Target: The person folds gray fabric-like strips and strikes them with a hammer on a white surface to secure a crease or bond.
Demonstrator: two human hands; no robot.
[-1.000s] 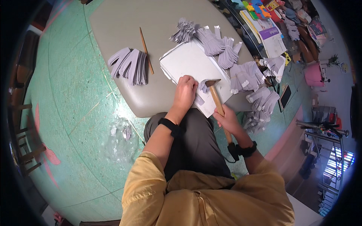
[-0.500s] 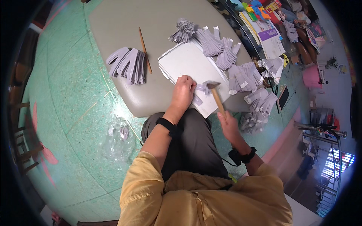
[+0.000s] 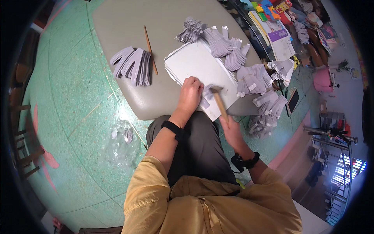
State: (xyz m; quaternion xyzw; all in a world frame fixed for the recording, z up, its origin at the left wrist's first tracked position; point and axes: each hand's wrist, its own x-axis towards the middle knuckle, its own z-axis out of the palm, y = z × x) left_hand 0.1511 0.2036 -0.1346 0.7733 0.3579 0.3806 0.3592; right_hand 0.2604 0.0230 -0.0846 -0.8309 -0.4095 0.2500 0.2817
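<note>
My left hand is closed, its fingertips pinching a small grey folded piece down on a white board. In my right hand is the wooden handle of a hammer; its dark head is over the grey piece, close to my left fingertips. I cannot tell whether the head touches it. The board lies tilted at the front of a grey padded bench, beside my knees. Bundles of grey strips with white ends lie along the board's right side.
To the left on the bench are a stack of folded grey pieces and a thin wooden stick. A clear plastic bag lies on the green floor. Papers and coloured blocks sit at the far right, near another person.
The hammer has shifted slightly left, and its head is nearer my left fingers. My right hand has moved a little left with it. My left hand stays nearly in place.
</note>
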